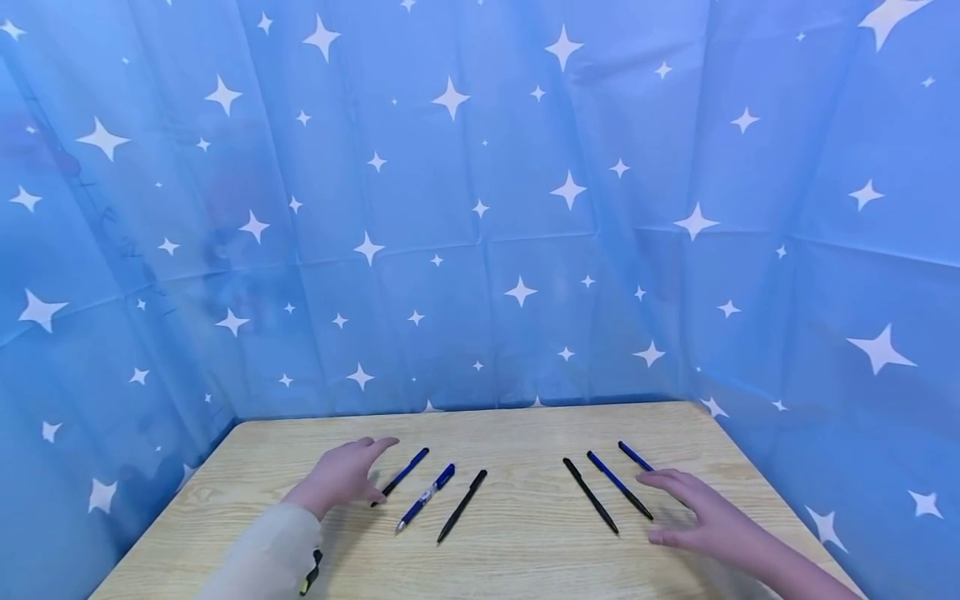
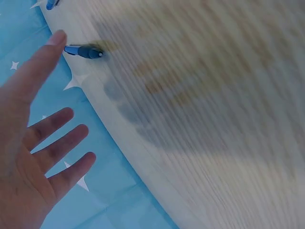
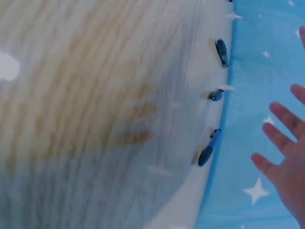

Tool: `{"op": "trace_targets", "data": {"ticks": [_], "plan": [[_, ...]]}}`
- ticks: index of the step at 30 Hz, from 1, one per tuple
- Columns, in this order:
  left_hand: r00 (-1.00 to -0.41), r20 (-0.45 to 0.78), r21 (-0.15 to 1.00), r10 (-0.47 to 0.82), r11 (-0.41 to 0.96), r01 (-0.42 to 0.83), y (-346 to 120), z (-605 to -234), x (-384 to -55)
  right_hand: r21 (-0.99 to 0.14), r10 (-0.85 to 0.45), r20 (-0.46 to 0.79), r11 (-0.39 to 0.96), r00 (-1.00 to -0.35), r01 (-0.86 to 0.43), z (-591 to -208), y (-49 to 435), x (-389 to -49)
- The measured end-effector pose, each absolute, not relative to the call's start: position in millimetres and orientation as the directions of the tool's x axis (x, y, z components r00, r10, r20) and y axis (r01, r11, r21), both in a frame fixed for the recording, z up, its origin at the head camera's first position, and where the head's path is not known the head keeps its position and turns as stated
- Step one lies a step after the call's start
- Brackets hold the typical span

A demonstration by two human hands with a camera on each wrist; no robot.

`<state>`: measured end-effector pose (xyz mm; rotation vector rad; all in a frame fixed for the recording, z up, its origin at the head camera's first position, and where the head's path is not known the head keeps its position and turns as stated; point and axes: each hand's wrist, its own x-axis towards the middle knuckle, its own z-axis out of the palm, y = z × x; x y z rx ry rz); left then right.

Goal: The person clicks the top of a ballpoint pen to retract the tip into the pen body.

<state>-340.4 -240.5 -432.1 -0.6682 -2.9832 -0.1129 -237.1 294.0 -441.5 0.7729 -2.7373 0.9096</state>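
Observation:
On the left of the table, a dark blue pen (image 1: pixel 401 477), a blue and white pen (image 1: pixel 426 499) and a black pen (image 1: pixel 462 507) lie slanted side by side. My left hand (image 1: pixel 341 477) hovers with spread fingers by the dark blue pen, thumb close to its lower end. To the right lie a black pen (image 1: pixel 591 497), a blue pen (image 1: pixel 619 485) and another blue pen (image 1: pixel 634 455), its lower part hidden behind my right hand (image 1: pixel 701 518). That hand's fingers are extended and hold nothing. In the right wrist view, several pens (image 3: pixel 216 95) show beyond the fingers.
The light wooden table (image 1: pixel 525 454) has rounded far corners. A blue curtain (image 1: pixel 480 325) with white stars hangs behind it and along both sides. Something black and yellow (image 1: pixel 311 575) shows at the left sleeve (image 1: pixel 266 554).

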Motion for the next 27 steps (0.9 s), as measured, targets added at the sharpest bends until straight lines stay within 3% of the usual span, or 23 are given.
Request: {"op": "trace_targets", "data": {"ticks": [6,14,19,27], "plan": [[-0.893,-0.009,0.152,0.449,0.884,0.443,-232,-433,-354,-0.514,-0.454,0.256,0.683,-0.853,-0.518,-442,292,-233],[-0.86,-0.165,0.35,0.484,0.843,0.407,-228,-430,-364,-0.64,-0.547,0.154,0.579,-0.823,-0.505,-442,288,-235],[-0.843,-0.227,0.401,0.488,0.836,0.375,-224,-430,-367,-0.722,-0.59,0.092,0.516,-0.802,-0.462,-442,289,-234],[-0.835,-0.262,0.419,0.484,0.836,0.353,-219,-433,-366,-0.749,-0.615,0.055,0.496,-0.787,-0.44,-445,290,-233]]}}
